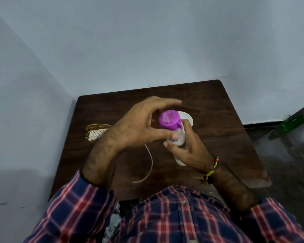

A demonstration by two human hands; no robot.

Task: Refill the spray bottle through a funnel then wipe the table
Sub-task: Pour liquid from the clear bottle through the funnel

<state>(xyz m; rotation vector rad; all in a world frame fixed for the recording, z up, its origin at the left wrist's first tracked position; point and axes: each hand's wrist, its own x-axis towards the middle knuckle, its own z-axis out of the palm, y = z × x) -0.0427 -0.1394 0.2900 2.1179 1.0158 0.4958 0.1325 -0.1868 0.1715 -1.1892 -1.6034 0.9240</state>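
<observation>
A clear spray bottle (180,138) with a purple cap (169,121) is held above the middle of the dark wooden table (218,130). My right hand (189,151) grips the bottle's body from the right and below. My left hand (139,125) arches over the purple cap, its thumb pressed against the bottle's neck and its fingers spread above the cap. A white funnel (187,118) lies on the table just behind the bottle, mostly hidden by it. A thin white tube (150,165) curves across the table below my left wrist.
A gold wire basket (95,131) with something white inside sits at the table's left side, near the wall. A green bottle (295,122) stands on the dark floor to the right. Grey walls close in on the left and back.
</observation>
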